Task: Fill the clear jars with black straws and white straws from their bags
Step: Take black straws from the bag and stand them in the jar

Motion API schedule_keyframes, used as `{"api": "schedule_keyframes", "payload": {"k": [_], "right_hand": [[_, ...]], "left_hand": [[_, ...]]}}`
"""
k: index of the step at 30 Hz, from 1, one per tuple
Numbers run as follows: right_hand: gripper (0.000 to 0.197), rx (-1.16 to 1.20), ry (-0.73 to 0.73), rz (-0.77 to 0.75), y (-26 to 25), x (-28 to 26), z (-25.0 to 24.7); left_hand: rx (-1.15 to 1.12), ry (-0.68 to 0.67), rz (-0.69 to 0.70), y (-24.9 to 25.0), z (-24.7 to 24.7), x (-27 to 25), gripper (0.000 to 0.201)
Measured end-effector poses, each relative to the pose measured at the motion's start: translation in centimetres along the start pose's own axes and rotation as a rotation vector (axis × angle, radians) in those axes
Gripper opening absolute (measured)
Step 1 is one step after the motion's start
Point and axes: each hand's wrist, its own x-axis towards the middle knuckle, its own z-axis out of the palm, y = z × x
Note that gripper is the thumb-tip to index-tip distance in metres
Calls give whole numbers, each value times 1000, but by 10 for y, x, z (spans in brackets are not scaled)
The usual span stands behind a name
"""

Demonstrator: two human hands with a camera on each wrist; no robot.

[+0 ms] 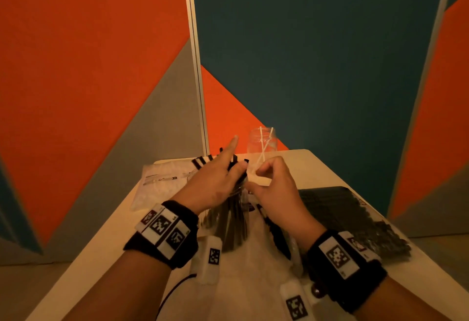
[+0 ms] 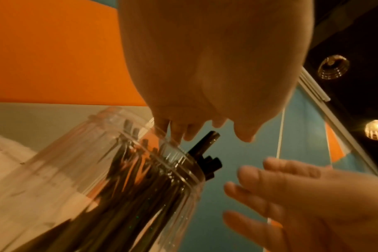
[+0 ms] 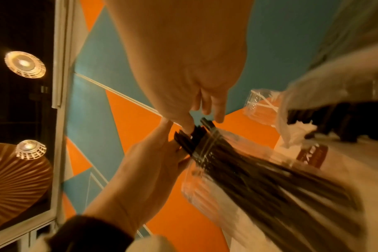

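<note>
A clear jar (image 1: 229, 221) packed with black straws (image 1: 237, 165) stands on the table between my hands. My left hand (image 1: 218, 176) reaches over its mouth, index finger stretched out, the other fingers (image 2: 179, 133) resting against the straw tops (image 2: 205, 145). My right hand (image 1: 274, 181) hovers just right of the rim with loosely curled fingers (image 2: 248, 170) and holds nothing. A second clear jar (image 1: 262, 143) with two white straws stands farther back, also visible in the right wrist view (image 3: 259, 105).
The bag of white straws (image 1: 162, 181) lies at the table's back left. An open bag of black straws (image 1: 342, 209) lies on the right. Orange, grey and teal wall panels close off the table (image 1: 106, 252) behind.
</note>
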Motion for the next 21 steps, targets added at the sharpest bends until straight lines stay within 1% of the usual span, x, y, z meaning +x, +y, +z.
{"api": "schedule_keyframes", "payload": {"k": [1,3,5,6,7,8,9,10,11,13,15,16,17,18,20,21], "right_hand": [[41,-55,-20,4,2,2,-10],[39,-169,-98,28,5,4,-36],[34,-285,-216,80,11,5,-67],[32,-358,-291,122,15,4,-82],[30,-449,-377,172,18,4,-97],[32,-552,-473,224,23,3,-110],[39,-649,-571,282,27,1,-121],[50,-729,-659,342,31,-2,-128],[62,-789,-729,393,36,-5,-133],[83,-859,-810,439,44,-11,-135],[97,-886,-833,433,52,-16,-133],[102,-890,-830,429,55,-16,-131],[106,-892,-826,425,57,-16,-130],[109,-895,-828,419,60,-16,-130],[114,-911,-843,395,64,-15,-129],[116,-919,-849,380,66,-15,-130]], "left_hand": [[-16,56,-12,1,-4,-4,64],[-49,233,0,4,-10,-13,60],[-98,439,93,14,-12,-25,54],[-108,533,153,21,-10,-30,48],[-107,595,210,29,-6,-34,41],[-98,610,250,38,3,-37,33],[-85,577,269,47,14,-39,27],[-59,495,262,54,28,-38,24],[3,374,229,59,43,-37,22],[224,73,112,59,72,-30,19],[362,-233,-35,52,96,-24,14],[372,-325,-77,48,105,-23,12],[361,-345,-86,45,113,-23,13],[340,-309,-64,41,122,-23,16],[267,-144,28,37,135,-22,19],[226,-84,83,37,139,-21,18]]}}
